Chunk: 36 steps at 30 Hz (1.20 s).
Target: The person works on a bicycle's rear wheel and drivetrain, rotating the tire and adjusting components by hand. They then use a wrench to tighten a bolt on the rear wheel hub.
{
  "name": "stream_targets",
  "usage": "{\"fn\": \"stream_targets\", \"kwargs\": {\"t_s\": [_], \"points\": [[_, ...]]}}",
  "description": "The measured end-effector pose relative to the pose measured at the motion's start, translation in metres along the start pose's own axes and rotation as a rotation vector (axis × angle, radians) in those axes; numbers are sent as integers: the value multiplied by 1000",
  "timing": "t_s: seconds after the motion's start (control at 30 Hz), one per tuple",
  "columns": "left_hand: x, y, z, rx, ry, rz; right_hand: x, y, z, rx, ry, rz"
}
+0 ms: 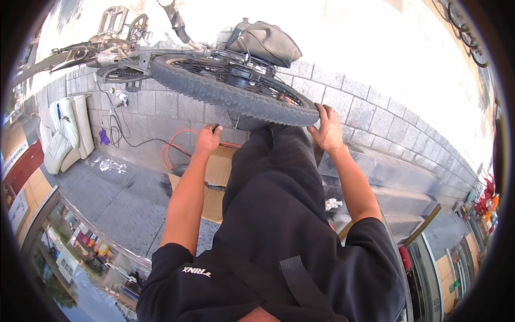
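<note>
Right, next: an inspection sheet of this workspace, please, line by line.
Surface: grey paving, pale patches at left.
Job's things: bicycle tyre with knobbly tread.
Clutter: cardboard box, purple item.
Grip: right hand touches the tyre, firmness unclear; left hand is apart from it, small dark thing at its fingertips, perhaps held.
Cables: black cable and orange hose on the ground.
Surroundings: cushioned seat at left, bicycle wheels at upper right.

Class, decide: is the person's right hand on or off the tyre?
On: the right hand has its fingers against the right end of the tyre.
</note>
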State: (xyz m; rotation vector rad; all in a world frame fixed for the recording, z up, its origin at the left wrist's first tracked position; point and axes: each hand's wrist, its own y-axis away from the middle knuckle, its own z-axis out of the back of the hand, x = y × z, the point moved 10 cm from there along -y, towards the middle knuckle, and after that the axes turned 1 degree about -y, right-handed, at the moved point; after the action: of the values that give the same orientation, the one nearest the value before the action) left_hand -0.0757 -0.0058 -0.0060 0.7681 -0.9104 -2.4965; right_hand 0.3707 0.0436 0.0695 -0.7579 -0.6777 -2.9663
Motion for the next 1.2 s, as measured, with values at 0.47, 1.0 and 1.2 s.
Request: {"fn": "stream_targets", "kwargs": {"t_s": [0.47,1.0,1.2], "points": [[55,63,54,-195,0,82,128,31,91,-356,-286,448],[-72,68,151,-483,197,-114,22,38,34,-356,-168,196],[-56,71,146,-492,169,-142,-13,35,21,-257,-112,-88]]}}
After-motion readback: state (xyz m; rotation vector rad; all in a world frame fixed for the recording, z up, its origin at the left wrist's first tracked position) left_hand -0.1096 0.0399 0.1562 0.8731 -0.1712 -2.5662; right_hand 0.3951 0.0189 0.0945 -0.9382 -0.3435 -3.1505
